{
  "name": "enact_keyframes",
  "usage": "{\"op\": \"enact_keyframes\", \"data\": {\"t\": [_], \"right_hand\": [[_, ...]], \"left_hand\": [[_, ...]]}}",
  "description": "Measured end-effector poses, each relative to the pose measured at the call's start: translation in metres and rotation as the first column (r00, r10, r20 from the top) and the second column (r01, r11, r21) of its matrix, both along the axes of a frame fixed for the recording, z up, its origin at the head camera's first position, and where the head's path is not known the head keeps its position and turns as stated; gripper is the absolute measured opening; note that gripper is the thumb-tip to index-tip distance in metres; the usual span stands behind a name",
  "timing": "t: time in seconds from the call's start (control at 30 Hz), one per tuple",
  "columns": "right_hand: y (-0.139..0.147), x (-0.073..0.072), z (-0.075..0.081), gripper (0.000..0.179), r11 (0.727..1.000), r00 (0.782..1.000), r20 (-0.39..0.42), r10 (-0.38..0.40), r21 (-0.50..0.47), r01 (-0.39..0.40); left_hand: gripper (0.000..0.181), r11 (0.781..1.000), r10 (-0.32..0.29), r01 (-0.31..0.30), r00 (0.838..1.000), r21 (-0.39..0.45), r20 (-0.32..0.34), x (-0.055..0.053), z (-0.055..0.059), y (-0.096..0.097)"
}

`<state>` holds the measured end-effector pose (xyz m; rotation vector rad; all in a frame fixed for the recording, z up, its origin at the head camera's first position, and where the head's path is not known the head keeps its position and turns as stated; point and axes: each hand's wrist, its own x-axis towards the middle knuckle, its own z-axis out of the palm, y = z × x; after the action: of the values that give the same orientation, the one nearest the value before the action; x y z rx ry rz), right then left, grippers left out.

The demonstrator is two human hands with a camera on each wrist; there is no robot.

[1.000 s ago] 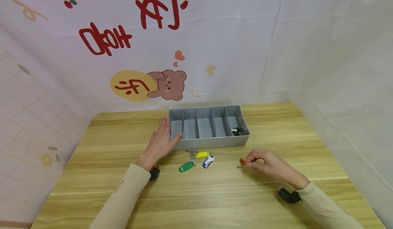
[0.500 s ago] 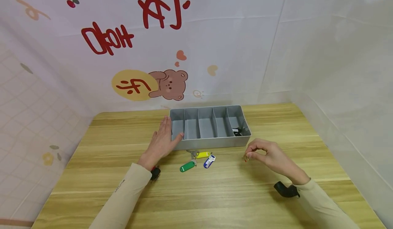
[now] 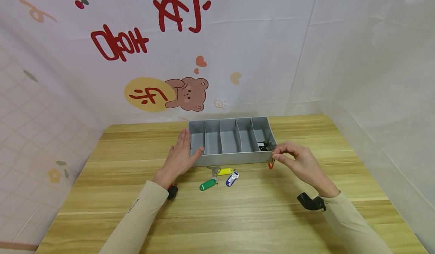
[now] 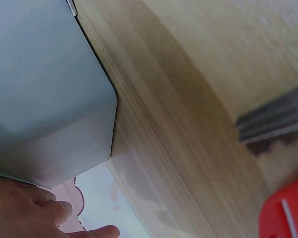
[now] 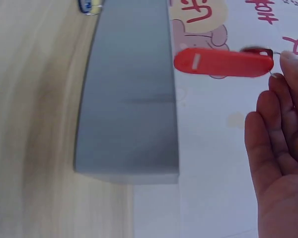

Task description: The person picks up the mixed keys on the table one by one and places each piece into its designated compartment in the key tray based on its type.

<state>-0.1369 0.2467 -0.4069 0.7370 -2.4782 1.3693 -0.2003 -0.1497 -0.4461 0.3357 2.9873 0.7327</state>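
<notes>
My right hand (image 3: 300, 165) pinches the metal ring of a red key tag (image 5: 223, 62) between thumb and fingertips. In the head view this tag hangs just in front of the right front corner of a grey divided tray (image 3: 234, 158). My left hand (image 3: 178, 154) lies with straight fingers along the tray's left end, its thumb over the front rim. In front of the tray lie keys with a yellow tag (image 3: 225, 171), a green tag (image 3: 208, 185) and a blue tag (image 3: 232, 178). Black items (image 3: 263, 146) lie in the rightmost compartment.
The tray stands on a wood-grain table (image 3: 238, 216) near a printed white curtain (image 3: 265, 50). Close to the left wrist camera are a red piece (image 4: 288, 213) with a pale slot and a blurred dark toothed piece (image 4: 278, 119). Black wrist devices (image 3: 310, 202) sit under the forearms.
My right hand has lifted the red key tag off the table and moved it away from me, up to the tray's right front corner. My left hand has stayed against the tray.
</notes>
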Motion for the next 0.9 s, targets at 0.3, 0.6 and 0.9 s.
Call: {"op": "enact_keyframes", "data": {"t": [0.3,0.6,0.9], "right_hand": [[-0.016,-0.011,0.009,0.010,0.994,0.997,0.017,-0.070,-0.084,0.071],[-0.033,-0.025,0.013,0.007,0.985,0.996,-0.008,-0.084,-0.154,0.082],[-0.047,-0.042,0.012,0.006,0.972,0.994,-0.009,-0.110,-0.211,0.106]], "left_hand": [[0.098,1.000,-0.002,0.002,1.000,-0.011,0.000,0.000,0.001,0.000],[0.099,1.000,-0.001,0.001,1.000,-0.011,0.000,0.000,0.000,0.000],[0.098,1.000,-0.001,0.001,1.000,-0.003,-0.003,0.000,0.000,-0.001]]}}
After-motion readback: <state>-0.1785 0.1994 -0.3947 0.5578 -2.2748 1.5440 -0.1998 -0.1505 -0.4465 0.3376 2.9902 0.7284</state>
